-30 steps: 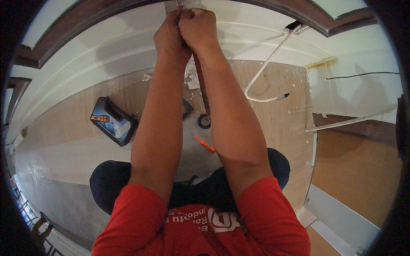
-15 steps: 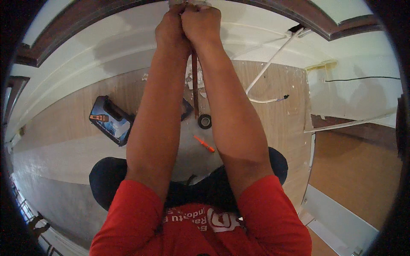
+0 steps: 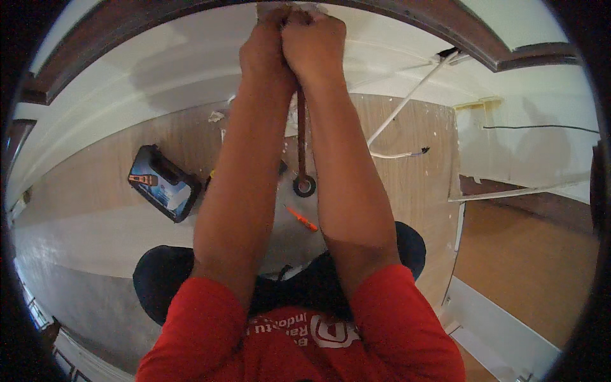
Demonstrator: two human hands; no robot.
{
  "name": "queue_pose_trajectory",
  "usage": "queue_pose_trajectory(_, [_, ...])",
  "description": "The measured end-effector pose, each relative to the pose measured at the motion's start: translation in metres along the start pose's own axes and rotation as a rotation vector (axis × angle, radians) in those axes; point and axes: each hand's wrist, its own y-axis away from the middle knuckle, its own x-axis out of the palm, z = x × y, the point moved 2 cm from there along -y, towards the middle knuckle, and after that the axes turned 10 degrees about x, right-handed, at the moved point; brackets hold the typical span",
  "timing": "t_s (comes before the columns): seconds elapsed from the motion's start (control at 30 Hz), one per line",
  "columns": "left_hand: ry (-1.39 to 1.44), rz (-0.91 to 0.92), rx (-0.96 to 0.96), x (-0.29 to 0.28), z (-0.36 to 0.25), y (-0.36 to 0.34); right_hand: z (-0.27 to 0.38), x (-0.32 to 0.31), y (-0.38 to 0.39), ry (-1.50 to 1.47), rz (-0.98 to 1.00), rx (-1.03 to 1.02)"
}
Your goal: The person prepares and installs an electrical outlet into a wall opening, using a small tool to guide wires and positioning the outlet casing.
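Both my arms reach forward to the white wall at the top of the view. My left hand (image 3: pixel 262 52) and my right hand (image 3: pixel 314 46) are closed side by side, knuckles touching. From beneath them a long, thin brown bar (image 3: pixel 301 137) comes back toward me between the forearms. Its upper end and the exact grip are hidden by my fingers. The bar's near end is by a roll of black tape (image 3: pixel 297 189) on the floor. Closer to me lies an orange screwdriver (image 3: pixel 301 218). Part of a pale patch on the wall shows behind my fingertips.
At left, a black tool case (image 3: pixel 164 184) lies on the wood-look floor (image 3: pixel 83 210). A white cable (image 3: pixel 407 99) with bare wire ends hangs from a wall hole (image 3: pixel 447 53) at right. A dark wooden frame (image 3: pixel 159 22) curves overhead. White debris (image 3: pixel 216 116) lies along the wall.
Both hands have shifted slightly right and a little down, still closed together. The brown bar's upper part has moved right with them. The view has tilted slightly.
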Motion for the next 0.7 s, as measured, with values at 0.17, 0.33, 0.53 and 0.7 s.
queue_pose_trajectory(0.17, [0.014,-0.016,0.018,-0.007,-0.02,-0.001,-0.006,-0.007,-0.009,-0.007,-0.022,-0.094])
queue_pose_trajectory(0.33, [0.029,-0.078,0.064,0.004,-0.01,0.001,0.003,-0.006,0.001,0.001,-0.008,0.014])
queue_pose_trajectory(0.53, [1.092,-0.145,-0.305,0.019,0.005,-0.008,0.007,-0.005,0.003,-0.016,-0.051,0.006])
queue_pose_trajectory(0.7, [1.141,-0.179,-0.34,0.028,0.005,-0.006,-0.004,-0.002,-0.005,-0.105,-0.046,-0.031])
